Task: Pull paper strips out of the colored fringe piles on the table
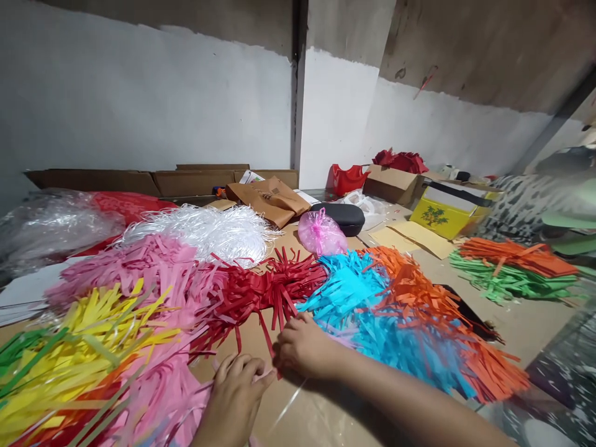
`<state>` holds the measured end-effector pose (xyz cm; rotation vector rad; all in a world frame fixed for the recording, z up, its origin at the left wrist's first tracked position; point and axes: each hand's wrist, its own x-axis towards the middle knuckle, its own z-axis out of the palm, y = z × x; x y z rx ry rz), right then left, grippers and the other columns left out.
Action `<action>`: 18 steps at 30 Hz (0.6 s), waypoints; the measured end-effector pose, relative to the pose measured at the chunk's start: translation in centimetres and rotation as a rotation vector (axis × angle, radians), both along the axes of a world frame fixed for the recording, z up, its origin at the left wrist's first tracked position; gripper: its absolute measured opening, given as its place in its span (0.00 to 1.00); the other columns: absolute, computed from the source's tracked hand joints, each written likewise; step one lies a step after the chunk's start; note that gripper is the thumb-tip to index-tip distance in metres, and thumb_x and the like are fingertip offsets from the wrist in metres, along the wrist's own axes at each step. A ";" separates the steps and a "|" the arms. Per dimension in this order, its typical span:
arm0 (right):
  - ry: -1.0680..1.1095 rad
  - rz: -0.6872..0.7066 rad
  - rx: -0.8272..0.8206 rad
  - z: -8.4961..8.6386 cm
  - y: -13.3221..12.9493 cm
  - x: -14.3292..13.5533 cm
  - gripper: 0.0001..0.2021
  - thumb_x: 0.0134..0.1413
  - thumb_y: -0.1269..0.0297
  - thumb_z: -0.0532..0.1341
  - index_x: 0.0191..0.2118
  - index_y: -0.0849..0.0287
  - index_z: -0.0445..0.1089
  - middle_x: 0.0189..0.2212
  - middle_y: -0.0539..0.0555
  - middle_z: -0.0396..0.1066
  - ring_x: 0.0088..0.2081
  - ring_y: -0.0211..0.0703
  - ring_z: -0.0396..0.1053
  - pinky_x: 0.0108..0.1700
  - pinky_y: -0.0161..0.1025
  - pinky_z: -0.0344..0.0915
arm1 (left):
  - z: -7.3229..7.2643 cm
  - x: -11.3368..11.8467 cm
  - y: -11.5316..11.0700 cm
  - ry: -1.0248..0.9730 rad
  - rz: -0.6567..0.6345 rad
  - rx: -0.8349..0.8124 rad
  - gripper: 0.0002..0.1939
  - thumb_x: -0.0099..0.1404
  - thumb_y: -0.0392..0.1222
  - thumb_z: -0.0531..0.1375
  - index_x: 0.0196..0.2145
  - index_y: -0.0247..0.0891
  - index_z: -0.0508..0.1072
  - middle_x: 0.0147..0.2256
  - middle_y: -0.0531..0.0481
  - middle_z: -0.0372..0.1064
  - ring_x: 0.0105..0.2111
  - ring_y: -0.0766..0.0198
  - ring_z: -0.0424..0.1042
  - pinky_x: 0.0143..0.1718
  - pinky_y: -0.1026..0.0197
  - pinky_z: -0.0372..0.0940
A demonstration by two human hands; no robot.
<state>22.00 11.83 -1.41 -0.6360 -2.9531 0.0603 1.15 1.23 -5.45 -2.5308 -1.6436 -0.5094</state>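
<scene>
Resting both hands low on brown surface [298, 422], we see red paper strips [261, 292] just above them. Right hand [305, 347] nearer, fingers curled on loose red strip, touching it. Left hand [235, 397] flat, loose, holding nothing. Strip runs away from us, toward red pile.

No lettering, number or brand can be read anywhere before me: the yellow box [442, 218] carries only a green tree picture, and the dark print on the brown paper bag [271, 198] is too small and blurred for me to make out.
</scene>
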 end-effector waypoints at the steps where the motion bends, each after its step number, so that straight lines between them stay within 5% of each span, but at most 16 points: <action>1: 0.004 0.070 0.049 -0.1 -0.1 0.0 0.09 0.68 0.64 0.60 0.40 0.58 0.77 0.39 0.55 0.78 0.46 0.49 0.68 0.54 0.52 0.54 | 0.1 0.1 0.0 0.001 -0.004 0.023 0.29 0.60 0.29 0.60 0.53 0.60 0.74 0.42 0.57 0.76 0.44 0.58 0.70 0.52 0.49 0.54; 7: 0.026 0.312 0.279 -0.4 -0.4 -1.3 0.11 0.67 0.70 0.58 0.36 0.66 0.77 0.33 0.56 0.77 0.39 0.50 0.66 0.59 0.57 0.52 | 0.7 1.2 0.3 -0.002 0.028 0.223 0.08 0.63 0.33 0.61 0.36 0.46 0.78 0.35 0.57 0.77 0.40 0.58 0.72 0.53 0.47 0.51; 13: 0.186 0.121 0.369 2.8 -3.7 -0.9 0.09 0.66 0.70 0.58 0.36 0.63 0.75 0.31 0.55 0.75 0.34 0.48 0.66 0.49 0.54 0.60 | 4.0 0.4 -0.4 -0.011 -0.010 0.418 0.12 0.62 0.32 0.57 0.36 0.45 0.77 0.33 0.57 0.79 0.39 0.58 0.75 0.53 0.48 0.52; 16: 0.375 -0.075 0.086 6.1 -7.2 1.0 0.07 0.64 0.67 0.60 0.39 0.62 0.75 0.34 0.55 0.78 0.36 0.47 0.68 0.44 0.49 0.62 | 7.2 -0.2 -2.3 0.047 -0.178 0.521 0.17 0.63 0.35 0.55 0.44 0.49 0.78 0.36 0.57 0.82 0.39 0.58 0.75 0.56 0.47 0.50; 18: 0.534 -0.077 -0.403 7.7 -8.9 2.1 0.11 0.66 0.61 0.58 0.39 0.60 0.77 0.36 0.54 0.79 0.37 0.45 0.70 0.45 0.46 0.63 | 9.0 -0.2 -3.4 0.069 -0.260 0.625 0.18 0.63 0.34 0.56 0.45 0.51 0.78 0.33 0.58 0.82 0.37 0.60 0.76 0.59 0.48 0.50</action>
